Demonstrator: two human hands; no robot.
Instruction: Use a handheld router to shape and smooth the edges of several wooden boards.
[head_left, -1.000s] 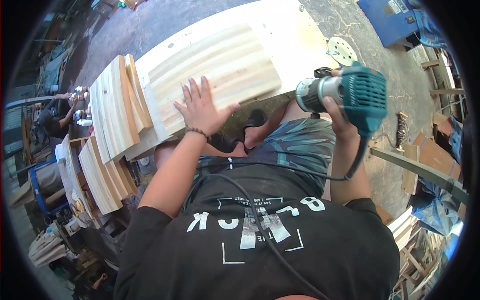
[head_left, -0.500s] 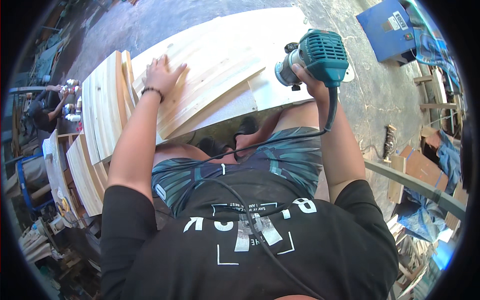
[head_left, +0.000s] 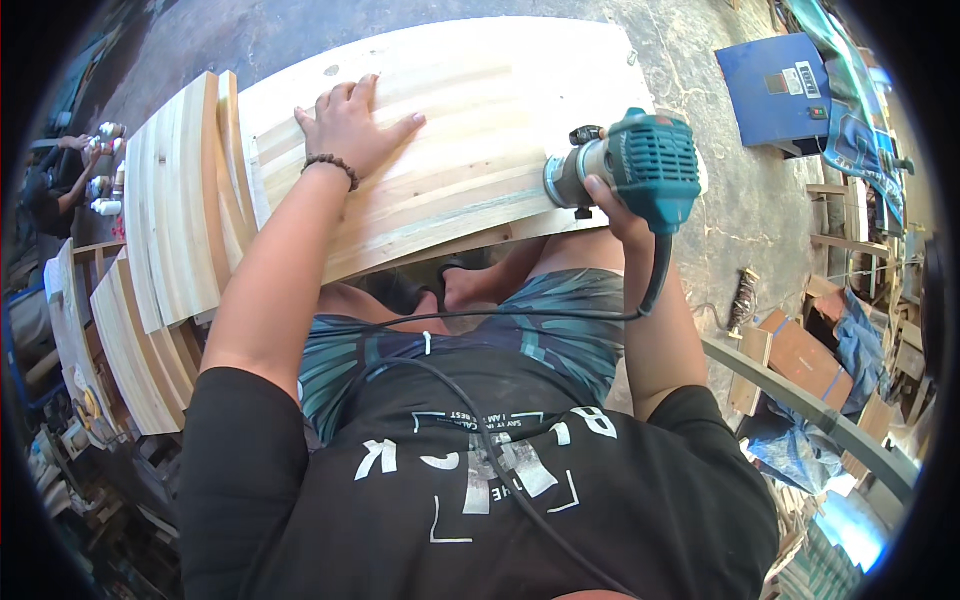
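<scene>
My left hand point(head_left: 350, 130), with a beaded bracelet at the wrist, lies flat and spread on a pale striped wooden board point(head_left: 450, 150). The board rests on a white-topped work table point(head_left: 580, 70), its near edge close to my knees. My right hand point(head_left: 622, 215) is wrapped around a teal trim router point(head_left: 652, 168) held on its side at the board's right end. The router's base faces left, toward the board; whether it touches the wood I cannot tell. A black cord point(head_left: 560, 314) runs from the router across my lap and shirt.
Stacked wooden panels point(head_left: 180, 190) stand left of the table, more boards point(head_left: 145, 340) below them. Another person point(head_left: 60, 195) is at far left beside white containers. A blue machine box point(head_left: 772, 90) sits far right; a metal rail point(head_left: 800, 395) and scrap wood lie nearer on the right.
The board has turned so its near edge runs more level, and it covers more of the table's near side. My left hand has shifted right and forward; the router is lower, nearer the board.
</scene>
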